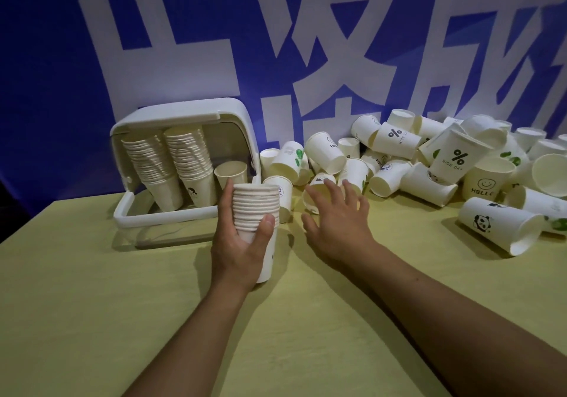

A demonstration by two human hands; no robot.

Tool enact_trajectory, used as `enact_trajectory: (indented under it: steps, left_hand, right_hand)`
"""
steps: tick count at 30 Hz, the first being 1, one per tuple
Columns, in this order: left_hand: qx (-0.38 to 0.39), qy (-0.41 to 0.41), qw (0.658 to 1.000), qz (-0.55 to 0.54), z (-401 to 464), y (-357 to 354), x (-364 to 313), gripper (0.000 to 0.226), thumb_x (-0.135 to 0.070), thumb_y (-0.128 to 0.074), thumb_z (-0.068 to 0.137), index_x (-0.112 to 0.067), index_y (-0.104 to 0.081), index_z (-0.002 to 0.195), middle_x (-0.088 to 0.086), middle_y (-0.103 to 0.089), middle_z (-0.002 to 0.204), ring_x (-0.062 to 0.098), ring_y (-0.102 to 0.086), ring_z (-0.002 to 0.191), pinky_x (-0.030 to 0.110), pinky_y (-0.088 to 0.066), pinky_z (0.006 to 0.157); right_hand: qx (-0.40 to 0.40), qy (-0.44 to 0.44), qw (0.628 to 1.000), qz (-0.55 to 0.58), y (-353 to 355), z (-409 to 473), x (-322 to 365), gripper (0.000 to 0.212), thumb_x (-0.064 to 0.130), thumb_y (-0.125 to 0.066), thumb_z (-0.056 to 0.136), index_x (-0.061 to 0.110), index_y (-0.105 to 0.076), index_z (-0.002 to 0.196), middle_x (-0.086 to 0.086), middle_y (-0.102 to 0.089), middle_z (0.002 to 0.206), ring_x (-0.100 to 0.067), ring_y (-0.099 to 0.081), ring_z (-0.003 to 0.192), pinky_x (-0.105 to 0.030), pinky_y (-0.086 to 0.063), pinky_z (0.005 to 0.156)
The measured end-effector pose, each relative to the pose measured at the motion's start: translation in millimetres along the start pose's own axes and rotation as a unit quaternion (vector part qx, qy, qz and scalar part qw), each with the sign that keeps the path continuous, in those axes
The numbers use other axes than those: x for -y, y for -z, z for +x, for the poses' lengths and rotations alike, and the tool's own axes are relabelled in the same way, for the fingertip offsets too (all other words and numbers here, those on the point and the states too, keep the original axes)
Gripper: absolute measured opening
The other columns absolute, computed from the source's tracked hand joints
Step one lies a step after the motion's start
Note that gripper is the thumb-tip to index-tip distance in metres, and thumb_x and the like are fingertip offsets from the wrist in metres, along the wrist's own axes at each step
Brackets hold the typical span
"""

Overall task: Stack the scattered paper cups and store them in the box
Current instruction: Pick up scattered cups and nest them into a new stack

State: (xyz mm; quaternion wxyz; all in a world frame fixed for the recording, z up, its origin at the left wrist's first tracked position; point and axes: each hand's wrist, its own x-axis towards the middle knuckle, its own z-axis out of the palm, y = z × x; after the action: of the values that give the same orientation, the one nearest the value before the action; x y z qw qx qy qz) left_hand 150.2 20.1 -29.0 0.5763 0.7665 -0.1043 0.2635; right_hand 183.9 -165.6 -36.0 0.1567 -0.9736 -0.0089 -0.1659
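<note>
Nearest the camera, on the yellow tablecloth [122, 320], both bare forearms reach forward. Left hand [242, 243] is wrapped round a nested stack of paper cups [257, 209], thumb on the near side, the stack upright and its base seemingly just off the cloth. Right hand [337, 215] is empty, fingers spread wide, palm down, hovering over a small cup lying on its side [319, 182] at the edge of the heap; contact I can't confirm. My read: that one goes onto the stack next.

Just beyond the left hand sits the white storage box [184, 163], tipped on its side with the lid down in front. Two tall nested columns [171, 163] already lean inside, plus a single cup beside them. So a good share is banked.

Farther right, against the blue-and-white banner [92, 59], the loose pile of cups [429, 163] is still big: dozens tumbled over one another, and a panda-print cup [497, 225] lies apart. Plenty left to gather.
</note>
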Motion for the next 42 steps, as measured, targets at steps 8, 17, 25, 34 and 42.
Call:
enact_trajectory:
  steps: [8, 17, 25, 34, 42]
  left_hand:
    - [-0.003, 0.008, 1.0, 0.0, 2, 5, 0, 0.072, -0.069, -0.057, 0.073, -0.078, -0.016, 0.131, -0.036, -0.046, 0.128, -0.001, -0.056, 0.113, 0.028, -0.052, 0.088]
    - [0.009, 0.005, 1.0, 0.0, 3, 4, 4, 0.074, -0.067, -0.058, 0.075, -0.075, -0.016, 0.136, -0.026, -0.047, 0.136, 0.0, -0.054, 0.118, 0.018, -0.048, 0.087]
    - [0.028, 0.013, 1.0, -0.006, 1, 3, 2, 0.077, -0.07, -0.057, 0.073, -0.074, -0.016, 0.137, -0.025, -0.05, 0.136, -0.002, -0.056, 0.114, 0.023, -0.05, 0.088]
    - [0.073, -0.002, 0.997, -0.014, -3, 1, 0, 0.077, -0.066, -0.062, 0.075, -0.071, -0.021, 0.14, -0.047, -0.046, 0.131, -0.006, -0.055, 0.117, 0.034, -0.052, 0.096]
    - [0.148, -0.031, 0.988, 0.031, -8, 1, -5, 0.083, -0.065, -0.063, 0.074, -0.067, -0.02, 0.145, -0.023, -0.049, 0.143, -0.001, -0.054, 0.121, 0.03, -0.051, 0.096]
  right_hand:
    - [0.007, -0.015, 0.999, -0.041, 3, 52, 19, 0.056, 0.057, -0.043, 0.097, 0.028, -0.035, 0.145, -0.004, -0.033, 0.153, -0.034, -0.032, 0.138, -0.058, -0.037, 0.106]
    - [0.004, -0.038, 0.999, -0.012, -2, 58, 15, 0.048, 0.041, -0.068, 0.086, 0.024, -0.05, 0.127, -0.004, -0.041, 0.135, -0.028, -0.046, 0.11, -0.038, -0.048, 0.079]
    - [-0.066, -0.038, 0.99, 0.119, 20, 12, 3, 0.049, 0.033, -0.07, 0.082, 0.028, -0.05, 0.127, -0.004, -0.03, 0.139, -0.028, -0.031, 0.126, -0.038, -0.041, 0.095]
    - [-0.198, -0.023, 0.927, 0.318, 41, -6, -6, 0.082, 0.03, -0.077, 0.082, 0.028, -0.023, 0.142, -0.001, -0.037, 0.141, -0.014, -0.039, 0.123, -0.025, -0.037, 0.098]
    - [-0.273, 0.021, 0.867, 0.415, 51, -8, -4, 0.055, 0.053, -0.039, 0.096, 0.03, -0.037, 0.146, -0.001, -0.039, 0.145, -0.007, -0.041, 0.127, -0.034, -0.046, 0.103]
